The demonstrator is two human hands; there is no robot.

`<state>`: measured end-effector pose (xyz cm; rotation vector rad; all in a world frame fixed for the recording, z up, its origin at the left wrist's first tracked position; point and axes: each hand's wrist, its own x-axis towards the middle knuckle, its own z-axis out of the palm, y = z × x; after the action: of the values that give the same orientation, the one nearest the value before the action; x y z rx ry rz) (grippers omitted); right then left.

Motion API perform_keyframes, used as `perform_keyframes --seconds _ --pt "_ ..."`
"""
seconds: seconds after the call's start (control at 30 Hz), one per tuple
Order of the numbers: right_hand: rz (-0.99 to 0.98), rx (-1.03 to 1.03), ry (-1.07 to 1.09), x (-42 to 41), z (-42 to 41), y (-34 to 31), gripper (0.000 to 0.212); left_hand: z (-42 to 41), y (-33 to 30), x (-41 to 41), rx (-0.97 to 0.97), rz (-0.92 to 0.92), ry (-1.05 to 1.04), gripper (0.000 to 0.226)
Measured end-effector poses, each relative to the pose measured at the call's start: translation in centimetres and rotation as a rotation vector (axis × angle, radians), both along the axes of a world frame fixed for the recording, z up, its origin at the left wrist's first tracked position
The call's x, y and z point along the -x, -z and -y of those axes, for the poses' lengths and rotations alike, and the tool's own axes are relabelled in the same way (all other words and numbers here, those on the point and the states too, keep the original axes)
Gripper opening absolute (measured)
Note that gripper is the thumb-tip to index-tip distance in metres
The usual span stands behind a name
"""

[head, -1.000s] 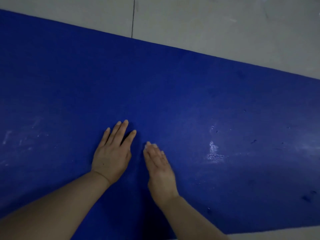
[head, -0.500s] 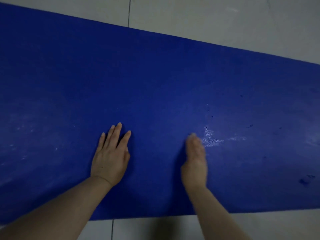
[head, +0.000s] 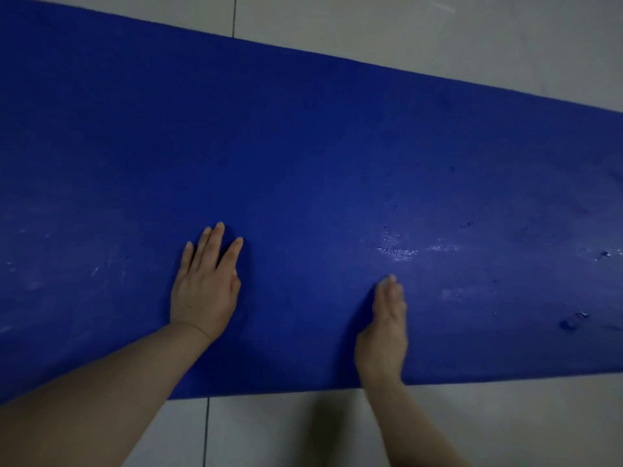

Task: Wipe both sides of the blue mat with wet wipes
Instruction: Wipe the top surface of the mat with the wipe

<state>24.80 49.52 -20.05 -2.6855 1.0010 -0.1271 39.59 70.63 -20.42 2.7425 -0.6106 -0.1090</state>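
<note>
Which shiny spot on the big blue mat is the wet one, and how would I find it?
Look at the blue mat lying on the pale tiled floor. Find the right hand resting on it, near its front edge. Just past those fingertips sits the wet patch, a glistening whitish streak, brighter than the faint dull smudges elsewhere.

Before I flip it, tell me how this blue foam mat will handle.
The blue foam mat looks thin and lies flat on the pale tiled floor, so it will probably flop and sag when lifted. The shiny wet patch beyond the right hand may be slippery.
</note>
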Motion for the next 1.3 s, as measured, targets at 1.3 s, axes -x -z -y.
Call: perform_keyframes --seconds 1.3 --pt "0.049 0.107 -0.316 2.5 -8.9 0.4 0.059 0.9 -0.2 3.3 -0.050 -0.078 0.013 0.053"
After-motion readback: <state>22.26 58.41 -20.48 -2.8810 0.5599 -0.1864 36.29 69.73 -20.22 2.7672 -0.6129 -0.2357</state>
